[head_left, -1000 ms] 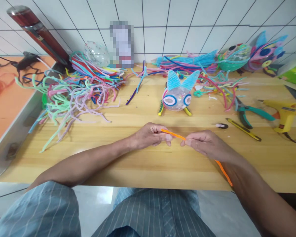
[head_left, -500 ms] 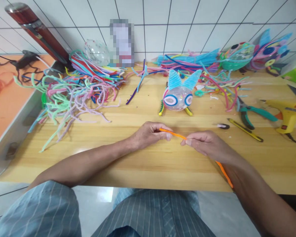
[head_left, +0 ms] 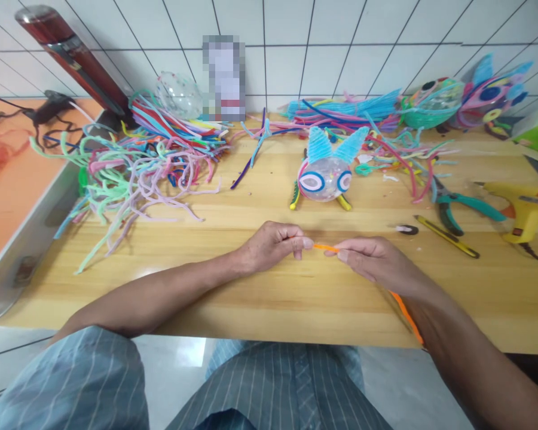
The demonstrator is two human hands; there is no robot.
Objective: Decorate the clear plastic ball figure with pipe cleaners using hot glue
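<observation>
Orange strip (head_left: 325,248): left hand (head_left: 273,246), right hand (head_left: 376,260) pinching, close together.

The grey-blue shirt (head_left: 255,385) has thin pale stripes, slanting on the placket (head_left: 302,382). Its left sleeve (head_left: 85,382) is short and wide. The left hand (head_left: 273,246) and right hand (head_left: 376,260) are bare.

Bright, diffuse light falls evenly over the bench (head_left: 251,304), leaving a soft shadow beneath the left forearm (head_left: 161,292) at eight o'clock. Glare whitens the floor (head_left: 190,352) at seven. Wide-angle distortion splays the wall tiles (head_left: 287,24) toward two and ten. Softened detail leaves the orange pipe cleaner's (head_left: 326,248) fuzz unresolved; pixelation masks an object (head_left: 224,77) at eleven.
</observation>
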